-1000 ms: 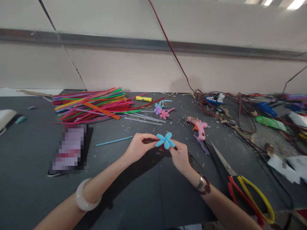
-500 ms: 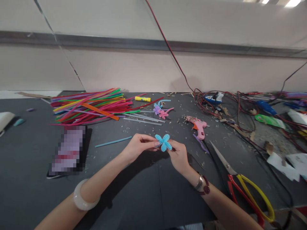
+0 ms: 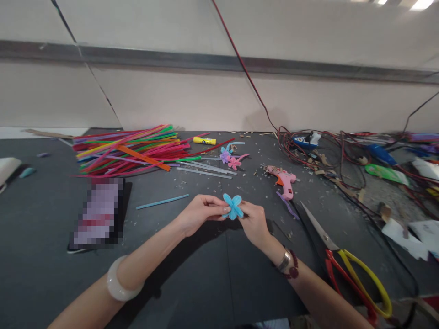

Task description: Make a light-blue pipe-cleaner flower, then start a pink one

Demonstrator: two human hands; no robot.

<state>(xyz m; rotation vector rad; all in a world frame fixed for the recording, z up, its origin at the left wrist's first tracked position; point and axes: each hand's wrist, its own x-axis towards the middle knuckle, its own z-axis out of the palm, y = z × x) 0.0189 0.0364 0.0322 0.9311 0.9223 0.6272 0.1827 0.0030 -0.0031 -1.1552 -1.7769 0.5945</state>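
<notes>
Well, from my end the largest thing in view is the pale wall (image 3: 192,100), with the dark table (image 3: 192,297) running along its foot. Toward the back left of the table lies the bundle (image 3: 133,153), a loose heap of fuzzy stems in red, pink, green, yellow and orange. The scissors (image 3: 328,242), with one red and one yellow handle, lie near the right forearm, blades pointing away from me. The phone (image 3: 96,214) lies in front of the bundle, its screen blurred out.

I see both hands raised over the middle of the table, close together. The left hand (image 3: 197,214) is narrowed to a pinch, thumb and fingers on the left side of the blue flower. The right hand (image 3: 254,224) is curled closed at the flower's right side; its fingertips are hidden behind the petals.

Of containers, I make out the green packet (image 3: 387,174) among the cables on the right and the yellow tube (image 3: 205,140) near the wall; I cannot tell what either holds. The pink glue gun (image 3: 286,179) lies beyond the right hand, and a blue strip (image 3: 163,201) lies just left of the left hand.

Smaller yet, the blue flower (image 3: 233,206) sits between both sets of fingers, petals facing me. Past it, the pink flower (image 3: 234,162) and the purple flower (image 3: 225,156) lie together.
</notes>
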